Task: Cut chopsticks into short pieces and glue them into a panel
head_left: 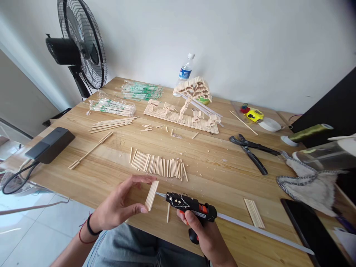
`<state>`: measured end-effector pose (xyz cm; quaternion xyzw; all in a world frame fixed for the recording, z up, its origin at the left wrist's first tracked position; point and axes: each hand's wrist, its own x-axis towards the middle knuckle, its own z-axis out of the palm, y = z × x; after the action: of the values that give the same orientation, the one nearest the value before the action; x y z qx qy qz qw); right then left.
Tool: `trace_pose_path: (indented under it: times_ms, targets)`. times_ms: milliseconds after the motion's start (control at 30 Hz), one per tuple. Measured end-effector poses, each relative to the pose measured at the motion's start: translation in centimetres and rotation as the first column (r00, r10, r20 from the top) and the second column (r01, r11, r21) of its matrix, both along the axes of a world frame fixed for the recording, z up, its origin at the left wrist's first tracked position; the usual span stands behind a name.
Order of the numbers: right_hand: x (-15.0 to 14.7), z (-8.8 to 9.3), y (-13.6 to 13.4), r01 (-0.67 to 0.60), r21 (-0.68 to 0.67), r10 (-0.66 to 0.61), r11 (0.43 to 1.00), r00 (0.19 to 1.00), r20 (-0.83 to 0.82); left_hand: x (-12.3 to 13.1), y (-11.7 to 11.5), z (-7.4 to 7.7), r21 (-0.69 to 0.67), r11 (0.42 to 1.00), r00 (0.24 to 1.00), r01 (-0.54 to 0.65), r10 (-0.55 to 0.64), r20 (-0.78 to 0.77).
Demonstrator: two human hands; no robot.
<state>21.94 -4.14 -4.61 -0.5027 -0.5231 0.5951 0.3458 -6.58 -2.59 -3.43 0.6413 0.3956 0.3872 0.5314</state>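
My left hand point(119, 202) pinches a small panel of wooden sticks point(151, 195) by its two ends, thumb below and fingers above, over the table's front edge. In my right hand point(200, 233) is a black hot glue gun point(191, 205), fingers wrapped about its grip. The gun's nozzle points left and comes up to the panel's right edge; whether it touches I cannot tell. A long white glue stick point(264, 231) sticks out of its back. Beyond my hands lies a row of short wooden sticks point(155, 165). One loose stick point(168, 213) lies below the nozzle.
A second stick panel point(254, 213) and a black phone-like slab point(313, 231) lie right. Pliers point(249, 150), a tape measure point(254, 115) and a cloth point(308, 181) are farther back. A stick-built model point(180, 118) and bottle point(185, 68) stand behind. Left are a power brick point(50, 144) and fan point(80, 44).
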Motion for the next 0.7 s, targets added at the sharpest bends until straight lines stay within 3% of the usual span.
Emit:
trace_pose_path:
  times_ms: [700]
  targets:
    - [-0.20, -0.09, 0.20, 0.041, 0.013, -0.041, 0.999, 0.999, -0.026, -0.22, -0.06, -0.04, 0.003, 1.000, 0.999, 0.018, -0.018, -0.035]
